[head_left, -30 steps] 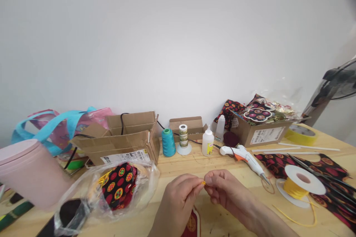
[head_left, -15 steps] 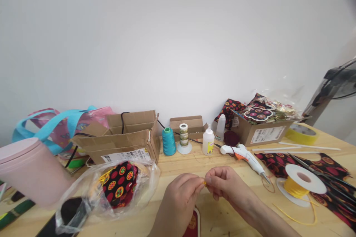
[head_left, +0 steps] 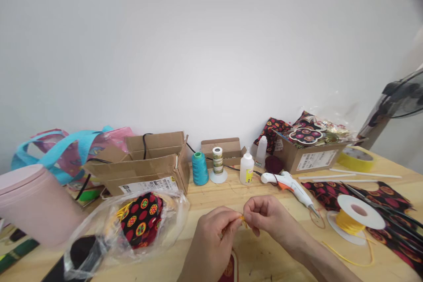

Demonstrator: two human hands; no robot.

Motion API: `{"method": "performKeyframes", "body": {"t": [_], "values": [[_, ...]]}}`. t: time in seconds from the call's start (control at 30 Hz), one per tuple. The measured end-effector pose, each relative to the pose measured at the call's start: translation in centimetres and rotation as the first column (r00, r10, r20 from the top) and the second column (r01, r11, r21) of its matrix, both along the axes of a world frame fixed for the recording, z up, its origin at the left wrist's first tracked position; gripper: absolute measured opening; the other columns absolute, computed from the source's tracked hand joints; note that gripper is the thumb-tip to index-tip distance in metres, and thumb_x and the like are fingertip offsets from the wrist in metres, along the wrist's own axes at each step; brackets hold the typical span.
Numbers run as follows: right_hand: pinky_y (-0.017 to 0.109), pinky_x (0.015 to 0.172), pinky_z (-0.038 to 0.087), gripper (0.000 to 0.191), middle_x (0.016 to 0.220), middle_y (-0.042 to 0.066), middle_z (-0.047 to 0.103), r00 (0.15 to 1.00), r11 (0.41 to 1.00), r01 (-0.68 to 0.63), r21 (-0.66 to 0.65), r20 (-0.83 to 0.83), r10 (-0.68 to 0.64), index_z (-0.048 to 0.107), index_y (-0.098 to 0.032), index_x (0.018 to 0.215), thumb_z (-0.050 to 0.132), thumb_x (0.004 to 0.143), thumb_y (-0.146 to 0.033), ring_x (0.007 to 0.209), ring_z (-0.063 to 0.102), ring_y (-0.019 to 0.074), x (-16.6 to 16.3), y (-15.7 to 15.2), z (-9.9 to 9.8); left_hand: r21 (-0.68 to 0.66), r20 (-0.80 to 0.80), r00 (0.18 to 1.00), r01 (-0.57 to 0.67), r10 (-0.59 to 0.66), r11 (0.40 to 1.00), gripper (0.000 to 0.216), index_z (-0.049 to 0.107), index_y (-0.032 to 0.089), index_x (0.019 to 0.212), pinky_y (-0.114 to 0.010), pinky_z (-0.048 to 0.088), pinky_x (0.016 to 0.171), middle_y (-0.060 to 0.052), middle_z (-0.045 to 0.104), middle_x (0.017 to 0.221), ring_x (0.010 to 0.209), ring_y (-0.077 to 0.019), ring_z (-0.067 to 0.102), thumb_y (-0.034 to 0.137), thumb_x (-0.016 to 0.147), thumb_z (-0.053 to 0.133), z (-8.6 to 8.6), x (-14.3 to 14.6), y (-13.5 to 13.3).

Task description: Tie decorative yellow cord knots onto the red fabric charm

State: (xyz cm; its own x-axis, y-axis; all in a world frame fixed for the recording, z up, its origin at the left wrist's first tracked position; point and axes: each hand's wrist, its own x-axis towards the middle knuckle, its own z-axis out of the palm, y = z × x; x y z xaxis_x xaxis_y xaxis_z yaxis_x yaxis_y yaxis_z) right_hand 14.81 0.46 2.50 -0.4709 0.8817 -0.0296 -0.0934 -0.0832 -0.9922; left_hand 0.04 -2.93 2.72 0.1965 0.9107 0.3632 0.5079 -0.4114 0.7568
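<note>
My left hand [head_left: 211, 238] and my right hand [head_left: 269, 218] meet low at the centre of the view, over the wooden table [head_left: 218, 198]. Both pinch a small piece of yellow cord [head_left: 243, 219] between thumb and fingertips. A red card with a gold emblem [head_left: 229, 269] lies under my left wrist, mostly hidden. A spool of yellow cord [head_left: 355, 218] sits to the right of my right hand, with a loose strand trailing toward the table's front edge.
A white glue gun [head_left: 291, 185] lies behind my hands. Thread cones [head_left: 200, 168], a glue bottle [head_left: 246, 168] and cardboard boxes [head_left: 145, 165] line the wall. A plastic bag with patterned fabric [head_left: 140, 218] and a pink container [head_left: 31, 202] are left; black patterned fabric [head_left: 380, 202] is right.
My hands have stayed together on the yellow cord piece, the right fingers shifting slightly up and left. The view drifted a little.
</note>
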Motion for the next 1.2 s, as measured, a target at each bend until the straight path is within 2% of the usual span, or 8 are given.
{"method": "performKeyframes", "body": {"t": [0.17,0.33,0.63,0.73,0.93,1.0,1.13,1.2], "values": [[0.017,0.040,0.028,0.020,0.047,-0.005,0.043,0.996,0.992,-0.013,0.127,0.093,0.001,0.051,-0.013,0.056,0.060,0.063,-0.030,0.042,0.034,0.0041,0.13,0.09,-0.10,-0.144,0.122,0.992,-0.015,0.033,0.989,0.017,0.063,0.017,0.068,-0.020,0.039,0.054,-0.003,0.060,0.064,0.060,-0.0129,0.053,0.021,0.073,0.047,-0.21,0.09,-0.16],[0.018,0.042,0.025,0.018,0.050,-0.005,0.041,0.985,0.970,-0.038,0.239,0.172,-0.004,0.050,-0.013,0.058,0.054,0.068,-0.028,0.045,0.032,0.0052,0.21,0.06,-0.25,-0.326,0.324,0.944,0.056,0.056,0.944,0.013,0.063,0.014,0.066,-0.020,0.039,0.054,-0.003,0.059,0.061,0.059,-0.0127,0.051,0.021,0.069,0.052,-0.09,0.19,-0.06],[0.018,0.045,0.029,0.011,0.053,-0.003,0.046,0.960,0.949,-0.073,0.308,0.278,-0.017,0.050,-0.013,0.061,0.048,0.070,-0.020,0.048,0.036,0.0067,0.07,-0.11,-0.08,-0.516,0.534,0.831,0.174,0.156,0.838,0.008,0.062,0.011,0.059,-0.020,0.035,0.049,-0.001,0.059,0.050,0.049,-0.0093,0.048,0.019,0.059,0.061,-0.36,0.03,0.43],[0.018,0.046,0.031,0.010,0.054,-0.003,0.048,0.941,0.911,-0.086,0.403,0.333,-0.059,0.052,-0.014,0.061,0.047,0.069,-0.016,0.049,0.039,0.0070,0.09,-0.17,-0.07,-0.537,0.543,0.821,0.175,0.178,0.825,0.007,0.062,0.010,0.059,-0.019,0.035,0.048,0.000,0.059,0.049,0.048,-0.0087,0.048,0.018,0.058,0.061,-0.41,0.07,0.44],[0.018,0.050,0.035,0.010,0.056,-0.003,0.051,0.900,0.785,-0.125,0.606,0.403,-0.168,0.054,-0.015,0.061,0.048,0.066,-0.009,0.053,0.044,0.0074,0.42,-0.26,0.07,-0.510,0.527,0.834,0.155,0.165,0.846,0.006,0.062,0.010,0.059,-0.019,0.034,0.047,0.000,0.058,0.049,0.047,-0.0080,0.047,0.015,0.059,0.059,-0.64,0.01,0.63],[0.018,0.051,0.036,0.010,0.057,-0.003,0.052,0.899,0.781,-0.132,0.611,0.405,-0.165,0.055,-0.016,0.061,0.049,0.066,-0.009,0.054,0.045,0.0075,0.53,-0.26,0.17,-0.493,0.532,0.835,0.171,0.140,0.853,0.007,0.062,0.009,0.060,-0.019,0.034,0.047,0.000,0.058,0.049,0.047,-0.0078,0.046,0.016,0.060,0.059,-0.60,-0.06,0.61],[0.017,0.050,0.038,0.010,0.058,-0.002,0.054,0.909,0.825,-0.140,0.548,0.401,-0.112,0.056,-0.015,0.063,0.049,0.067,-0.009,0.053,0.046,0.0075,0.54,-0.28,0.45,-0.481,0.556,0.824,0.209,0.112,0.851,0.009,0.063,0.010,0.060,-0.018,0.034,0.047,0.000,0.058,0.049,0.046,-0.0072,0.046,0.018,0.062,0.060,-0.26,-0.13,0.46],[0.017,0.050,0.038,0.009,0.059,-0.002,0.054,0.912,0.824,-0.134,0.550,0.393,-0.114,0.057,-0.015,0.064,0.050,0.066,-0.009,0.053,0.046,0.0076,0.49,-0.31,0.54,-0.487,0.556,0.823,0.210,0.115,0.848,0.010,0.064,0.010,0.060,-0.018,0.034,0.047,-0.001,0.059,0.050,0.047,-0.0073,0.046,0.019,0.061,0.060,-0.14,-0.16,0.41]]}}
